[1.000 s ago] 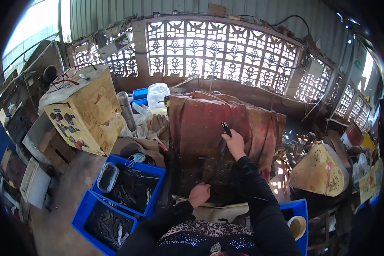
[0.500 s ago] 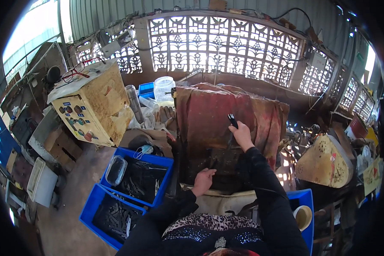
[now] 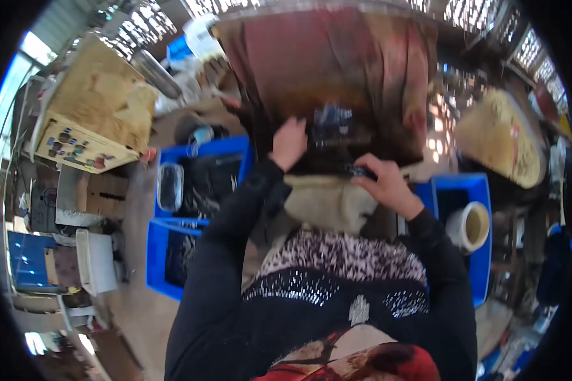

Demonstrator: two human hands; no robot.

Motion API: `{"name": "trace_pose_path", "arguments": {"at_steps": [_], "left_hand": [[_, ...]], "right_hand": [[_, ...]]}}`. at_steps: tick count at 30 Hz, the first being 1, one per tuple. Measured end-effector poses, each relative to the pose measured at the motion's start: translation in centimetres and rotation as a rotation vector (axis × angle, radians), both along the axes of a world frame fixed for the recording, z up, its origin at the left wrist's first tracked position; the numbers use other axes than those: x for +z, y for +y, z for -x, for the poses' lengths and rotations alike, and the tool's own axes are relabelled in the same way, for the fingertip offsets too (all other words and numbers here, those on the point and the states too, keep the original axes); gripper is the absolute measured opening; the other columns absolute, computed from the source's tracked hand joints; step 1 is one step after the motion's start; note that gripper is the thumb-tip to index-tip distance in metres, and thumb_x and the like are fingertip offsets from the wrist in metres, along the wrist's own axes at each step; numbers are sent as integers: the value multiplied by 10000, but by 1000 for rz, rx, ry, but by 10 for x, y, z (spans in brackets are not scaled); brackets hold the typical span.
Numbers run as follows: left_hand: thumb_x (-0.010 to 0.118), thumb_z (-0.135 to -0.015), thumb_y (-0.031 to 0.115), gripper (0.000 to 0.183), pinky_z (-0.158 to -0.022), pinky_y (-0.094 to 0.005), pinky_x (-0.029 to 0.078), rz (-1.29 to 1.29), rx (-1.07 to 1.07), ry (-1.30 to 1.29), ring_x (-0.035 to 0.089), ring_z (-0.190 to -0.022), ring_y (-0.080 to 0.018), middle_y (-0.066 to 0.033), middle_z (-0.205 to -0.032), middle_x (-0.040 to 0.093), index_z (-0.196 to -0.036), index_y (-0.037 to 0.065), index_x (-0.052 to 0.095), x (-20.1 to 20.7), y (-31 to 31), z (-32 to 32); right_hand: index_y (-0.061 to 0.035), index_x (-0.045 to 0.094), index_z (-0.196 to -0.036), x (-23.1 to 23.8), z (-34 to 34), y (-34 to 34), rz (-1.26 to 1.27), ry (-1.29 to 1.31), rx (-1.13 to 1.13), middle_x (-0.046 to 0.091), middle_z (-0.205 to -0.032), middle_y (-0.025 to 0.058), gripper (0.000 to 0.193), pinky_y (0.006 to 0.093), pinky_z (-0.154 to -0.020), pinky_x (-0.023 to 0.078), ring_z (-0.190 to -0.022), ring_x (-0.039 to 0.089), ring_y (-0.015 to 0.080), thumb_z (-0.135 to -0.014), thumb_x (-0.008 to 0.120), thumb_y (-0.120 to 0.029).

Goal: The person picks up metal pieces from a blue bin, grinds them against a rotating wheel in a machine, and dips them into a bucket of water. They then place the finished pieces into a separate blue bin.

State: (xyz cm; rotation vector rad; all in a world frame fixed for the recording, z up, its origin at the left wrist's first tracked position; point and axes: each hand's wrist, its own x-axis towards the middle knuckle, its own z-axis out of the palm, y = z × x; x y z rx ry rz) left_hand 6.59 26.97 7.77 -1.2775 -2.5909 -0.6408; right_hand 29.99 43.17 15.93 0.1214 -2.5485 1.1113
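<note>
A dark red cloth (image 3: 311,51) is draped over a bulky block in front of me. At its lower edge is a dark, shiny work area (image 3: 340,124), blurred by motion. My left hand (image 3: 290,143) is at the left side of that area; its fingertips are smeared and what they may hold does not show. To the right and nearer to me, my right hand (image 3: 391,187) is closed, thumb and fingers pinching a small dark piece with a metallic glint (image 3: 358,170). The kind of piece is too blurred to make out. A beige cloth (image 3: 330,206) lies below both hands.
Two blue bins (image 3: 152,260) with dark metal parts stand at the left, a clear plastic tub (image 3: 170,187) in the farther one. Another blue bin (image 3: 483,273) at the right holds a cream cylinder (image 3: 469,227). A yellowish control box (image 3: 98,95) stands far left.
My view has tilted downward. My right hand has come down from in front of the red cloth, where it held up a black piece with silvery prongs, to near the beige cloth.
</note>
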Motion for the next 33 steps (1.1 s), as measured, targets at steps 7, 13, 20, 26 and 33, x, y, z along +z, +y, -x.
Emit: {"name": "trace_pose_path", "arguments": {"at_steps": [7, 13, 20, 26, 33], "left_hand": [[617, -810, 156, 152, -757, -448, 510, 206, -176, -5, 609, -868, -365, -162, -873, 627, -913, 52, 661, -32, 3, 0], [599, -818, 158, 144, -745, -459, 514, 298, -229, 17, 632, -811, -379, -178, -797, 646, -818, 42, 683, -49, 5, 4], [572, -807, 137, 161, -740, -463, 520, 413, -143, -24, 653, -825, -370, -192, -837, 679, -771, 54, 705, -75, 17, 14], [599, -829, 194, 198, -713, -454, 516, 122, -26, -306, 653, -804, -372, -187, -857, 678, -779, 33, 701, -41, 5, 4], [635, -845, 171, 155, -654, -428, 509, -403, -85, -329, 647, -726, -343, -162, -804, 656, -836, 34, 707, 16, 34, -73]], "right_hand": [[-72, 607, -986, -52, -44, -9, -44, -156, 116, 632, -786, 138, 289, 358, -606, 486, -692, 627, 339, -766, 769, -167], [-97, 617, -1009, -55, -58, -16, -12, -231, 109, 613, -762, 144, 276, 345, -612, 481, -687, 637, 275, -779, 755, -166], [-42, 606, -1119, -41, -38, 5, 539, -356, -64, 641, -823, 56, 249, 273, -638, 471, -733, 607, 120, -892, 641, -137], [-1, 575, -1130, -62, -19, 28, 1151, -364, -156, 655, -915, 47, 218, 261, -687, 513, -788, 632, 134, -923, 585, -71], [-12, 574, -1087, -74, 28, 23, 1394, -206, -322, 671, -976, 90, 168, 297, -763, 547, -872, 656, 167, -923, 593, -44]]}}
